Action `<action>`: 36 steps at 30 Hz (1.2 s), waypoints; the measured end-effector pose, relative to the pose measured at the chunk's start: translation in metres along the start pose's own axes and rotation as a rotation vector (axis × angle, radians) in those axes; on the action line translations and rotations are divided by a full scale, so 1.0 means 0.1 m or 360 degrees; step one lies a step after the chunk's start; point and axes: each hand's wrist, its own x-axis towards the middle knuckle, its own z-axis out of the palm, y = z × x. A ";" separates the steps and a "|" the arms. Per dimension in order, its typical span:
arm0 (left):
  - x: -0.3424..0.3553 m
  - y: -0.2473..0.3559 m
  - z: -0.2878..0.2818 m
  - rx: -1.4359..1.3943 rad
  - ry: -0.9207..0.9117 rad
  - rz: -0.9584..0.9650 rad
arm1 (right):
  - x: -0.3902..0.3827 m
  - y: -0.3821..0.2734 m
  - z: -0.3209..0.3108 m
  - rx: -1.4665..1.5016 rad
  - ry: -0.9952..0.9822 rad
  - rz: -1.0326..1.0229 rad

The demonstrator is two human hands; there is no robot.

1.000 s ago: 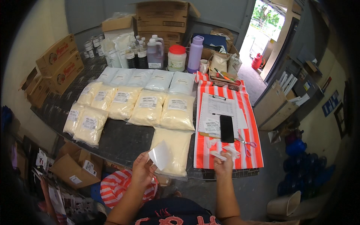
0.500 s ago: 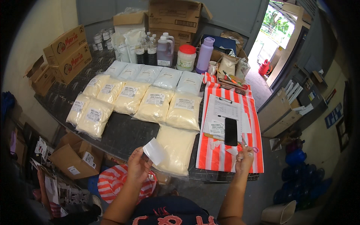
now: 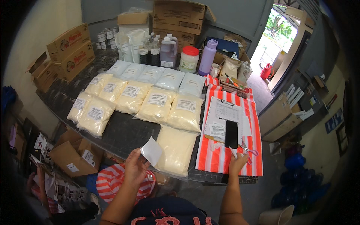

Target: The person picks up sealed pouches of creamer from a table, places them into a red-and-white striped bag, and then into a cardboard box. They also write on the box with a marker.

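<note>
My left hand [image 3: 135, 165] pinches a white square of paper [image 3: 152, 150] by its edge, its visible side blank. The paper overlaps the left edge of a clear bag of pale yellow powder [image 3: 176, 155] with no label showing. My right hand [image 3: 238, 164] rests at the near part of a red-and-white striped sheet [image 3: 210, 163], fingers drawn together against a white paper scrap [image 3: 233, 152]; what they hold is hidden. Pink-handled scissors [image 3: 249, 150] lie beside its fingertips. Above is a black phone [image 3: 231, 134] on a clipboard with papers [image 3: 221, 110].
Labelled yellow powder bags [image 3: 155, 100] and white bags [image 3: 170, 79] stand in rows across the dark table [image 3: 129, 129]. Behind are bottles, a red-lidded jar [image 3: 189, 60], a purple flask [image 3: 208, 58] and cartons [image 3: 176, 18]. Someone's arm [image 3: 41, 183] shows at lower left.
My right hand has moved slightly down and left, off the scissors, which now lie on the striped sheet. My left hand still holds the paper, turned a little. The view has shifted slightly.
</note>
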 end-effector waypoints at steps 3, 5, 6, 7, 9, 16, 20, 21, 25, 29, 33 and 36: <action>-0.03 -0.01 0.04 0.0061 0.0018 0.0017 | 0.12 -0.03 0.02 0.0535 -0.0093 0.0155; -0.04 -0.02 0.05 0.0093 0.0052 0.0001 | 0.22 -0.14 0.05 0.0958 -0.0192 0.0484; -0.04 -0.02 0.06 0.0085 0.0052 -0.0002 | 0.24 -0.21 0.07 0.1189 -0.0175 0.0680; -0.04 -0.02 0.06 0.0103 0.0054 -0.0008 | 0.27 -0.28 0.10 0.1284 -0.0089 0.0706; -0.04 -0.02 0.05 0.0101 0.0062 -0.0019 | 0.28 -0.39 0.19 0.0970 0.0272 0.0166; -0.05 0.03 0.03 0.0115 0.0057 0.0011 | 0.07 -0.40 0.42 0.0725 -0.0380 0.0039; -0.02 0.08 0.02 0.0113 -0.0007 -0.0012 | 0.01 -0.48 0.48 0.0898 -0.0113 0.0195; 0.00 0.09 0.02 0.0117 -0.0015 -0.0017 | 0.02 -0.52 0.47 0.0714 -0.0150 0.0141; 0.11 0.15 0.01 0.0103 -0.0107 -0.0070 | 0.02 -0.77 0.34 0.0332 -0.0368 0.0089; 0.23 0.23 0.03 0.0113 -0.0218 -0.0086 | -0.07 -1.09 0.21 -0.0111 -0.0675 0.0081; 0.42 0.30 0.19 0.0103 -0.0112 -0.0149 | -0.16 -1.22 0.20 -0.0185 -0.0708 0.0002; 0.51 0.30 0.39 0.0086 -0.0386 -0.0195 | -0.16 -1.17 0.26 -0.0196 -0.0813 -0.0104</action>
